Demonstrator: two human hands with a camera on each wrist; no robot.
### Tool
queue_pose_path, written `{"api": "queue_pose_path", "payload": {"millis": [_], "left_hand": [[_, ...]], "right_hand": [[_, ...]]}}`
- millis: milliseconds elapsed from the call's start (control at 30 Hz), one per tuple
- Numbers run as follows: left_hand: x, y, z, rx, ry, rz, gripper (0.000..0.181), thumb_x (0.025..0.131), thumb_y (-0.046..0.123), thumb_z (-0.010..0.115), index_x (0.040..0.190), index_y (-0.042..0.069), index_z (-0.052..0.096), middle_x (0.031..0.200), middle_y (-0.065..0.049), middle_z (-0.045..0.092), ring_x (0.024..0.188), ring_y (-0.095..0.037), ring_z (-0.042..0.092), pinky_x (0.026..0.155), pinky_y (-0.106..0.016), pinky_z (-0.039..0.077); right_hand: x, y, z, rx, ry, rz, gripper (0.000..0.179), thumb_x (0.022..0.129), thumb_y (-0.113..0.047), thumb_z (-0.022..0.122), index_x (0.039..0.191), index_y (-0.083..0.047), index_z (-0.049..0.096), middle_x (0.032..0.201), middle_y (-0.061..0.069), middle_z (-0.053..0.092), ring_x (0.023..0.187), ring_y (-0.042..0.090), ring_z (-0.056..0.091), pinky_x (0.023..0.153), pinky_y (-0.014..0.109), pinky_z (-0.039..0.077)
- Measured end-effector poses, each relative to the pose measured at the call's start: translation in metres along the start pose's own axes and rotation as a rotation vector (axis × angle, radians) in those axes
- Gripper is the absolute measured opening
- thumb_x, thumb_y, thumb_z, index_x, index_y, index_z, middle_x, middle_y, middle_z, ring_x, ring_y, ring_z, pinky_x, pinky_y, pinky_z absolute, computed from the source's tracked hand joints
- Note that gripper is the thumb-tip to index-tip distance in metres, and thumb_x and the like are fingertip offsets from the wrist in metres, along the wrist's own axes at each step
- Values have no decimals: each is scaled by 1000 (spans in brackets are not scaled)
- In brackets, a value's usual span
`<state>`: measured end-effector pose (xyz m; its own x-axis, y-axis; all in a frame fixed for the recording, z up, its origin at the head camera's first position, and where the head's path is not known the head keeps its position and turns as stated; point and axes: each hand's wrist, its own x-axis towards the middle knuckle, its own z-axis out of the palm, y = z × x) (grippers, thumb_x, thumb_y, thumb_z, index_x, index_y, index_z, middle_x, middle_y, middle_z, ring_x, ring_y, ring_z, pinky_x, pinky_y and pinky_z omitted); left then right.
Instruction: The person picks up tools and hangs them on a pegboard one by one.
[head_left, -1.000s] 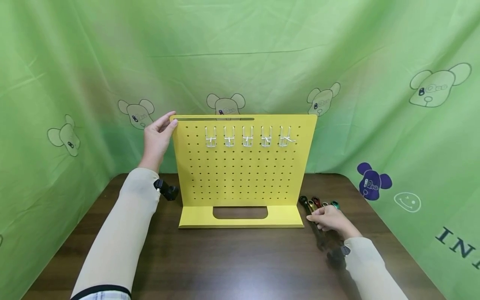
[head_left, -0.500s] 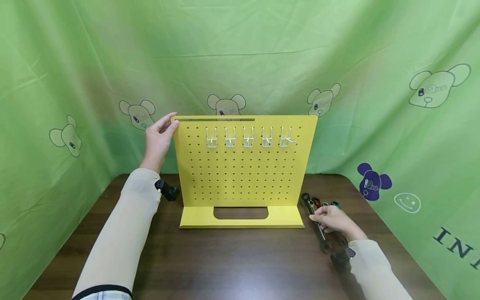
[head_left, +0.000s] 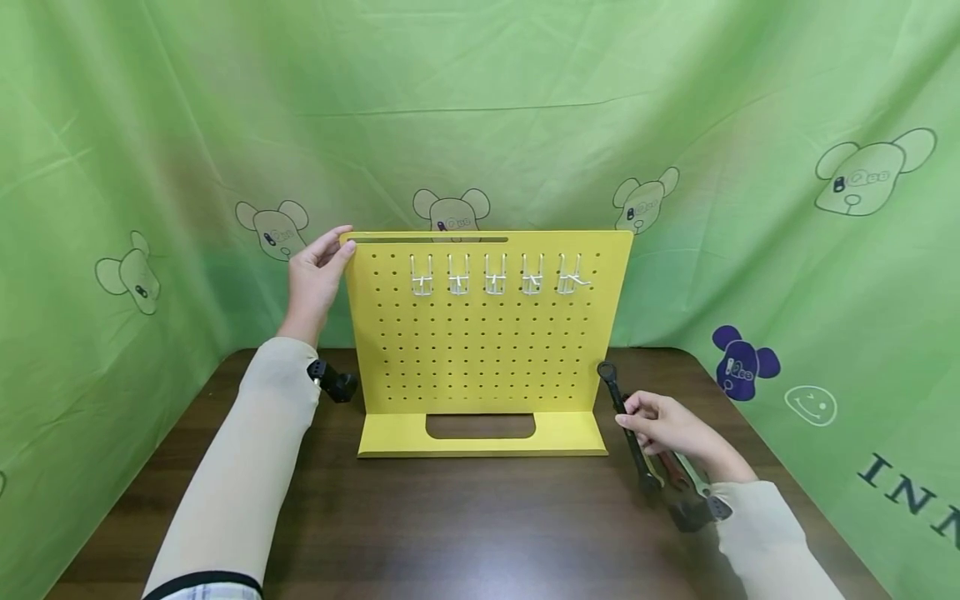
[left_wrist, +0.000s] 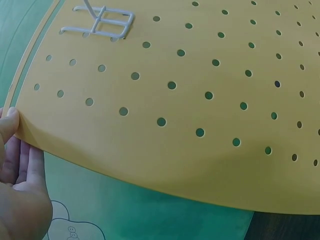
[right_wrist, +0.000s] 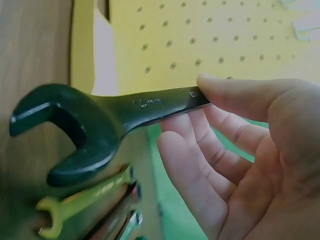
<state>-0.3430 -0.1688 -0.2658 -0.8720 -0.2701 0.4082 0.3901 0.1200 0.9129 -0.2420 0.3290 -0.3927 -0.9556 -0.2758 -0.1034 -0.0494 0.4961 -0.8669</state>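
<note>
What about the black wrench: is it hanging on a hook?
No, the right hand holds the black wrench, apart from the white hooks.

my left arm [head_left: 234, 467] extends forward, my left hand [head_left: 313, 279] pinching high, while my right hand [head_left: 675, 429] pinches lower down.

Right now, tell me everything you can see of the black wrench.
The black wrench looks like glossy metal. One end is an open fork, the other a ring; the shank carries a blurred marking ending in "mm". The right hand pinches the shank between thumb and fingers. In the head view it slants beside the right edge of the yellow pegboard, ring uppermost. Whether the fork touches the table is unclear.
</note>
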Motion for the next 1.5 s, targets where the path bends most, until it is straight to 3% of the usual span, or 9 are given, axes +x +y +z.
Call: {"api": "queue_pose_path", "payload": {"millis": [300,433,667,1100,1500], "left_hand": [[1,2,0,3,-10,-8,38,95,23,71,132,13,68,120,-4,63,108,-11,56,96,-25,49],[0,2,-1,12,-12,-6,37,96,24,71,131,14,68,122,-5,63,109,-12,56,97,-26,49],[-1,2,-2,13,-11,-7,37,96,24,70,131,14,68,120,-4,63,108,-12,56,97,-26,49],[0,1,-1,23,-5,-11,35,96,24,71,130,16,69,117,-2,63,105,-10,55,94,-23,50],[0,2,-1,15,-1,-15,34,96,23,70,130,16,69,113,-1,63,101,-10,55,93,-24,50]], "right_hand": [[17,-36,18,-79,11,-93,23,100,-18,65,107,1,55,81,11,56,68,20,57,59,37,59],[28,-50,31,-68,-23,-117,23,101,-20,63,108,0,55,84,10,57,69,22,58,61,38,59],[47,-75,56,-93,-78,-195,20,102,-22,61,109,-3,56,91,13,60,72,27,61,68,49,59],[75,-129,104,-21,-95,-294,23,101,-30,64,112,-11,59,96,12,61,81,27,62,74,50,59],[93,-169,134,57,-95,-356,20,101,-28,64,113,-13,58,100,12,62,90,27,61,76,42,60]]}}
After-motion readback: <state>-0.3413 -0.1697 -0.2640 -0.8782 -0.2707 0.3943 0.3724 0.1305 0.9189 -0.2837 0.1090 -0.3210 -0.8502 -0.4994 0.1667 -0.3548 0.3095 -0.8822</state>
